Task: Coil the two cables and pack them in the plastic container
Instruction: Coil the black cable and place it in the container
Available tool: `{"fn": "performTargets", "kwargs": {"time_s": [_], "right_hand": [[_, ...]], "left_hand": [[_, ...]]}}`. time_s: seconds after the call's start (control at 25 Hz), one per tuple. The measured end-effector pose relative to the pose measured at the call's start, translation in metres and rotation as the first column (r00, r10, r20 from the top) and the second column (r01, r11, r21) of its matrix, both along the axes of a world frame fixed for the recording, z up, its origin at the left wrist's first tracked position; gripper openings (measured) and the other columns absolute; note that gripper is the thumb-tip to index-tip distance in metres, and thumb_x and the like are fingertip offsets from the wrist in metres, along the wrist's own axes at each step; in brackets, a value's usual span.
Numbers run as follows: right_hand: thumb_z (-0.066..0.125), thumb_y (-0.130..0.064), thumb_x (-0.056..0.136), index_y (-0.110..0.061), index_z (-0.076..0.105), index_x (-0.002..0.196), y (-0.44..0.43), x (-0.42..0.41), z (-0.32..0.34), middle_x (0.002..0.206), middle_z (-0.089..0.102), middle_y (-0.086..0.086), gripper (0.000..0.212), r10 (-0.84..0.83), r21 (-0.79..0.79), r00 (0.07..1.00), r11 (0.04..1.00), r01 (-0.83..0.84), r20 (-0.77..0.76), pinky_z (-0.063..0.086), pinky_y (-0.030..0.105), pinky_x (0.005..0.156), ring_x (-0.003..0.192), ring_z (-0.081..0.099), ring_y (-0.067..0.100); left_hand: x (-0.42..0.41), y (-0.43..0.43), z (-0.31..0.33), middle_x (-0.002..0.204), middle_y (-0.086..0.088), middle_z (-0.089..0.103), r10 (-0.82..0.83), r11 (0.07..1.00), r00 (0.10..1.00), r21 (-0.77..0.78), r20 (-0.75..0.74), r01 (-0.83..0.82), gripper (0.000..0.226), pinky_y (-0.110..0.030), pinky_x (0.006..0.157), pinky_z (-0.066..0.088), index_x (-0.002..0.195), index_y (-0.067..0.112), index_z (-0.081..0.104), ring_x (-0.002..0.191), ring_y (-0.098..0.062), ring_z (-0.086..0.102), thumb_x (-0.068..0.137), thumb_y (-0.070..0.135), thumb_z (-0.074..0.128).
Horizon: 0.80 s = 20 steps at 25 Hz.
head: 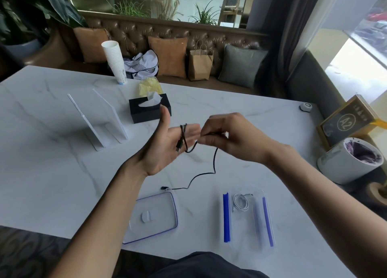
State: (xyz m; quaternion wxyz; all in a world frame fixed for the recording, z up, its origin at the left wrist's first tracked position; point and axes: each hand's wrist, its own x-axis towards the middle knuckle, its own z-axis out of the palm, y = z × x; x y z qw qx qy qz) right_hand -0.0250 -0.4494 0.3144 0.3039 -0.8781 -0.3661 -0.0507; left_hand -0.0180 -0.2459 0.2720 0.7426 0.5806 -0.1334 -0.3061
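**Black cable wound over the open middle of the tabletop**

Marble tabletop [62, 183] is left bare between the hands and its near edge, where the lid [154, 217] and the plastic container [248, 219] are set apart; the white cable [240, 202] is seen coiled inside the container. The left hand [167, 147] is held palm-up, fingers spread wide, with the black cable [214, 164] looped around them. The right hand [228, 137] is raised beside it, fingers pinched on the cable; the far plug lies by the lid.
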Motion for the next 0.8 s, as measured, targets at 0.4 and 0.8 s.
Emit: {"fn": "performTargets", "kwargs": {"time_s": [0.4,0.8], "right_hand": [[0.070,-0.016,0.087,-0.008,0.063,0.079,0.013,0.012,-0.001,0.072,0.063,0.011,0.014,0.078,0.362,0.946,0.931,0.044,-0.314,0.048,0.025,0.064,0.065,0.057,0.015],[0.044,-0.015,0.105,-0.010,0.062,0.083,0.019,-0.008,-0.041,0.060,0.049,0.004,0.028,0.021,0.299,0.790,0.931,0.208,-0.613,0.035,0.021,0.047,0.047,0.038,0.012]], "left_hand": [[-0.016,-0.005,0.014,0.137,-0.029,0.053,-0.471,0.842,0.864,-0.381,-0.176,0.382,0.133,-0.034,0.109,0.039,0.133,-0.010,0.050,0.134,-0.038,0.047,0.059,0.095,0.016],[-0.019,-0.006,0.019,0.157,-0.021,0.030,-0.001,0.692,0.987,-0.713,-0.160,-0.115,0.114,-0.036,0.123,0.013,0.149,-0.006,0.023,0.147,-0.030,0.028,0.079,0.083,0.022]]}}
